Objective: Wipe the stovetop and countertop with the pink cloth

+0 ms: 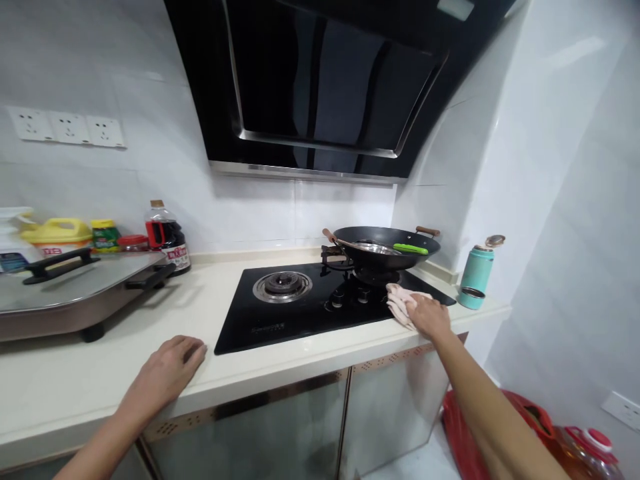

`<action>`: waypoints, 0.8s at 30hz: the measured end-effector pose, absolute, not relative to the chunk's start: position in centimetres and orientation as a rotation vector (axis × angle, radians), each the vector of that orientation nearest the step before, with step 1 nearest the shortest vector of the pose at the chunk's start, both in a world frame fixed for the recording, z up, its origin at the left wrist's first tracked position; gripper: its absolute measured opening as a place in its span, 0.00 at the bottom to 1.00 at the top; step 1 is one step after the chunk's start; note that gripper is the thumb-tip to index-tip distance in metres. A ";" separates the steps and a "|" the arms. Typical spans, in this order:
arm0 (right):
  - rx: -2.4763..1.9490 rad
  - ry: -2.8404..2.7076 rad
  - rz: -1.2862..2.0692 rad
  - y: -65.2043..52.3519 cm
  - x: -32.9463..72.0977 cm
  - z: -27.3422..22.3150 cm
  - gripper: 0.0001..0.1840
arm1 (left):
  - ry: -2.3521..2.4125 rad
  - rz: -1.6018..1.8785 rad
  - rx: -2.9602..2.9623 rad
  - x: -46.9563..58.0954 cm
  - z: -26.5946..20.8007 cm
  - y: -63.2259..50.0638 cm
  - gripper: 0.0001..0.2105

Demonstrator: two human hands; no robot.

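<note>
My right hand (pixel 429 316) grips a pale pink cloth (pixel 400 303), which is pressed on the front right edge of the black gas stove (pixel 295 319). Just left of the cloth are the stove's knobs (pixel 350 298). Behind it a black wok (pixel 385 239) sits over the right burner, with a bright green-handled utensil (pixel 410 249) and shiny metal items inside. My left hand (pixel 167 367) rests on the cream countertop (pixel 215 287), left of the stove's front corner. Its thumb is apart from the fingers, and it holds nothing. The left burner (pixel 283 285) is bare.
An electric pan with a glass lid (pixel 85 283) stands on the left, before a dark sauce bottle (pixel 170 237) and a yellow jug (pixel 57 233). A turquoise flask (pixel 477 270) and its cup (pixel 471 298) stand at the right end. The range hood (pixel 325 87) hangs overhead; a red bag (pixel 465 433) lies below.
</note>
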State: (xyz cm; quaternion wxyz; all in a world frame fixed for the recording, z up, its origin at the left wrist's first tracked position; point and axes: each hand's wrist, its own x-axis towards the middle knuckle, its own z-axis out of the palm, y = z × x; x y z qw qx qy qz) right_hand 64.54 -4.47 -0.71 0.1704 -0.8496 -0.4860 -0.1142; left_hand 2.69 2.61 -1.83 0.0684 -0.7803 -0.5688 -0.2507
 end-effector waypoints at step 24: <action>-1.758 -1.844 -0.373 -9.9 34.5 -5.0 0.27 | -1.771 -0.750 -2.265 4.7 -1.0 0.3 0.18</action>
